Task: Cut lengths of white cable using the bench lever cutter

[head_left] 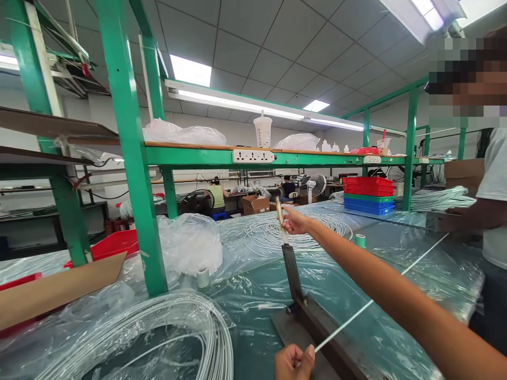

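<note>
My right hand [293,220] reaches forward and grips the pale handle [280,214] of a lever cutter, whose dark blade arm [293,272] stands raised above its metal base [317,330]. My left hand [295,361], at the bottom edge, pinches the end of a white cable [372,301]. The cable runs taut across the base toward a co-worker's hand [449,219] at the right.
A coil of white cable [158,332] lies under plastic at front left, another coil [277,235] further back. A green frame post [134,174] stands left. Tape rolls [203,277] and stacked red, green and blue trays [368,194] sit on the plastic-covered table. People work at distant benches.
</note>
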The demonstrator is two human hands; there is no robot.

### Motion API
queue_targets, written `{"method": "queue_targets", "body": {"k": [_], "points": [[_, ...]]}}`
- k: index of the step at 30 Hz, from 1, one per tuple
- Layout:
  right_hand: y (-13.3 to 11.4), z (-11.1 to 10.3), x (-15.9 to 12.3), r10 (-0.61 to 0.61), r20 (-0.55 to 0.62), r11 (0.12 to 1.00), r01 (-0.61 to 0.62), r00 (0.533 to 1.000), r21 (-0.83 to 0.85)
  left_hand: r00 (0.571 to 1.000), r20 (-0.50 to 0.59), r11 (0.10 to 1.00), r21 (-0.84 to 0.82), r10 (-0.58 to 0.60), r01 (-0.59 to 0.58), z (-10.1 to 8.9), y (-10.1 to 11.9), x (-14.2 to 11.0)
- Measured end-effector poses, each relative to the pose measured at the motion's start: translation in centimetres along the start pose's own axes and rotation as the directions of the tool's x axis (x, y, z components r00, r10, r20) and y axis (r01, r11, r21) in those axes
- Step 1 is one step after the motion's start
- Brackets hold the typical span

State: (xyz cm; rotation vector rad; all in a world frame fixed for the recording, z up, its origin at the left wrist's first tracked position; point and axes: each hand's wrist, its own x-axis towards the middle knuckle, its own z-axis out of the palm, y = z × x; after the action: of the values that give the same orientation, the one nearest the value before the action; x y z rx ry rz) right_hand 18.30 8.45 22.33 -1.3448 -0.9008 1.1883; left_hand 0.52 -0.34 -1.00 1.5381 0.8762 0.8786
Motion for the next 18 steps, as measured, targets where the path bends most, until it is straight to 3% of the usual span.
{"method": "queue_targets", "body": {"k": [5,8,11,14,18], "points": [[-0.1,-2.6,-9.0,-0.022,0.030,1.000,0.022,0.999,-0.011,0.998,0.062,0.999,-0.047,0.012,-0.010,-0.6,1.1,-0.7],[2.0,-3.6,-15.0,0.001,0.057,0.999,0.000,0.998,-0.033,0.995,0.101,0.997,-0.082,0.015,-0.007,-0.6,1.0,-0.9],[5.1,-3.8,-20.1,-0.031,0.057,0.999,0.032,0.998,-0.016,0.997,0.056,0.999,-0.025,0.043,-0.042,-0.5,1.0,-1.0],[7.9,-3.4,-23.5,0.023,-0.052,0.998,-0.019,0.998,0.067,0.996,0.029,0.994,0.068,0.089,-0.091,-0.6,1.1,-1.0],[10.3,-3.0,-25.8,0.187,-0.219,0.973,-0.150,0.958,0.173,0.988,0.136,0.991,0.098,0.076,-0.090,-1.0,1.2,-0.8]]}}
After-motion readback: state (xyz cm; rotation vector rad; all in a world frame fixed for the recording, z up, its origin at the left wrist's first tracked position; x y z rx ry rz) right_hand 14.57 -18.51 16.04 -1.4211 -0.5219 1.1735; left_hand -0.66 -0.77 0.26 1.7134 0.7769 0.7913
